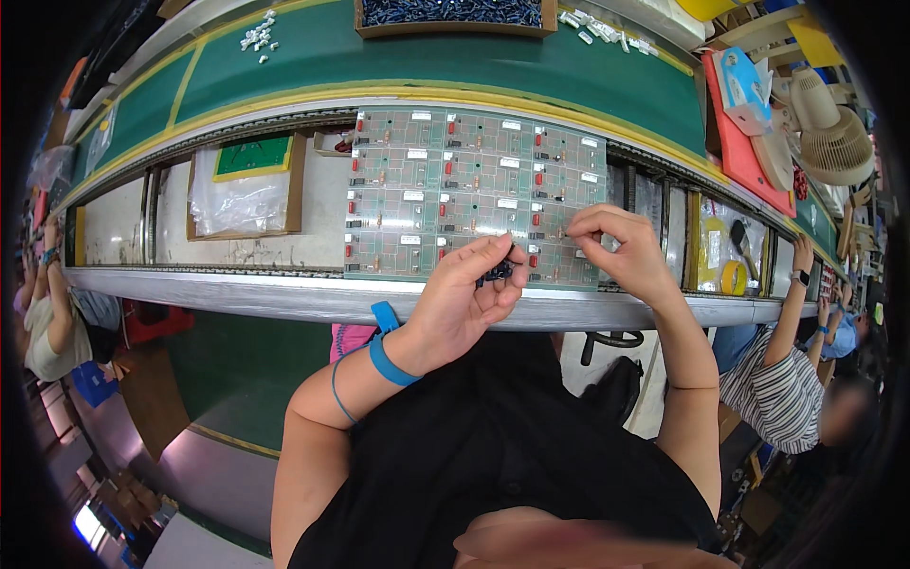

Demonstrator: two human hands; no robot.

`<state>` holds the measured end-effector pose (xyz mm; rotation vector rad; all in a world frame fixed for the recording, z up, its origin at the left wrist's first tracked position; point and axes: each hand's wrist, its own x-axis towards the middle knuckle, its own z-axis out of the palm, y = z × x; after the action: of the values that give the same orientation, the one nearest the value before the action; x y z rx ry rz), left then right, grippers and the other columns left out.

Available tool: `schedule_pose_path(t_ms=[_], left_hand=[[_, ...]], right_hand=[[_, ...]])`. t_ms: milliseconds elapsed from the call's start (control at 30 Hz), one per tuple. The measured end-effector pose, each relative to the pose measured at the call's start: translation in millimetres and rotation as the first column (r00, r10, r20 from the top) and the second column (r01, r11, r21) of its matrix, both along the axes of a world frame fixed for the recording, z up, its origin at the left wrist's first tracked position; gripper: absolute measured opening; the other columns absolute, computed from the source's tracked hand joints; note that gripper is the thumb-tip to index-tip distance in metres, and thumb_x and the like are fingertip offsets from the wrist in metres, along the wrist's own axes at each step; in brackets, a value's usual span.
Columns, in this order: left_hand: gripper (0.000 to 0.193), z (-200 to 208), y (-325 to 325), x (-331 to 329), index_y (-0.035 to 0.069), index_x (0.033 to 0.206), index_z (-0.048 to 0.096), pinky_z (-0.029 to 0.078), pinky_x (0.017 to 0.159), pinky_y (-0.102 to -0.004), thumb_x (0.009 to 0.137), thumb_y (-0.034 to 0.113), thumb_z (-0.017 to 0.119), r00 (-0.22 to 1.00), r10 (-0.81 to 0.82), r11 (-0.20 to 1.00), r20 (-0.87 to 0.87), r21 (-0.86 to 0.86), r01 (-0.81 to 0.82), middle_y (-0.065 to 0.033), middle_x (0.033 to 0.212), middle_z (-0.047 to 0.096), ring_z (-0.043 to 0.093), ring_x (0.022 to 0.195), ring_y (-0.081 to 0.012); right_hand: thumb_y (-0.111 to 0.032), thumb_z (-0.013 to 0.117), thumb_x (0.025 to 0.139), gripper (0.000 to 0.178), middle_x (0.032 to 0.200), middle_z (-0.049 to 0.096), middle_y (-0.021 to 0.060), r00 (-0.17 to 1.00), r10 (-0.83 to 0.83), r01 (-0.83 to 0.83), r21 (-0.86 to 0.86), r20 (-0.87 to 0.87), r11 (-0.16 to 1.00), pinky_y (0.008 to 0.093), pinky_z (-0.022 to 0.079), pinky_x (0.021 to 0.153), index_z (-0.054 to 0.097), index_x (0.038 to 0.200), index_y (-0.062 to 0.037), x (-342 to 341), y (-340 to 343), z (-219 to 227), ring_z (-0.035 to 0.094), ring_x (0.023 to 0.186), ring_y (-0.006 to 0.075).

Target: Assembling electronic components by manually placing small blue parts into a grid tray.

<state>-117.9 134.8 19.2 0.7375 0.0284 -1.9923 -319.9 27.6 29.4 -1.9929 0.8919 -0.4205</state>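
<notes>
1. Pale green and gridded into many small cells, a circuit board panel (pixel 474 194) is laid flat on the grey conveyor track (pixel 284 294), so that its top face is open to both hands.
2. At the near edge of the panel, the left hand (pixel 464 303) is cupped palm-up; small dark parts (pixel 498 273) are held loosely in the curled fingers (pixel 493 251), seemingly as a ready supply.
3. Just right of that, over the panel's near right corner, the right hand (pixel 621 251) is lowered with its fingers pinched narrow; whether a part is gripped between them cannot be told.
4. Beyond the panel's far edge, a box of dark parts (pixel 455 14) is kept on the green table (pixel 379 57).
5. A blue wrist strap (pixel 387 356) is worn on the left wrist.
</notes>
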Motion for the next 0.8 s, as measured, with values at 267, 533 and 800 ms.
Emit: schedule_pose_path(t_ms=[267, 533, 800], left_hand=[[0.024, -3, 1, 0, 0.005, 0.092, 0.053, 0.034, 0.047, -0.0174, 0.093, 0.028, 0.047, 1.0, 0.012, 1.0, 0.003, 0.003, -0.012, -0.0035, 0.076, 0.056, 0.047, 0.059, -0.0076], [0.026, 0, 1, -3, 0.003, 0.091, 0.051, 0.032, 0.041, -0.0177, 0.095, 0.026, 0.041, 1.0, 0.02, 0.999, 0.023, 0.041, -0.021, -0.0069, 0.076, 0.054, 0.045, 0.056, -0.0086], [0.031, -1, 3, -4, 0.003, 0.09, 0.051, 0.031, 0.042, -0.0172, 0.095, 0.032, 0.042, 1.0, -0.018, 1.0, 0.001, 0.021, 0.018, -0.0055, 0.074, 0.053, 0.044, 0.056, -0.0074]], right_hand=[[0.004, 0.06, 0.074, 0.013, 0.086, 0.061, 0.0084, 0.992, 0.076, -0.087, -0.111, -0.1, 0.99, 0.0258, 0.046, 0.061, 0.063, 0.086, 0.0005, 3, 1, -10, 0.058, 0.071, 0.0174], [0.004, 0.06, 0.074, 0.012, 0.083, 0.06, 0.0089, 0.987, 0.077, -0.099, -0.158, -0.139, 0.982, 0.0268, 0.046, 0.06, 0.062, 0.085, 0.0005, 6, 2, -9, 0.058, 0.072, 0.02], [0.0, 0.062, 0.073, 0.01, 0.082, 0.059, 0.0097, 0.981, 0.106, -0.152, -0.307, -0.162, 0.94, 0.0314, 0.046, 0.065, 0.062, 0.083, 0.0, 15, 3, -4, 0.058, 0.073, 0.0238]])
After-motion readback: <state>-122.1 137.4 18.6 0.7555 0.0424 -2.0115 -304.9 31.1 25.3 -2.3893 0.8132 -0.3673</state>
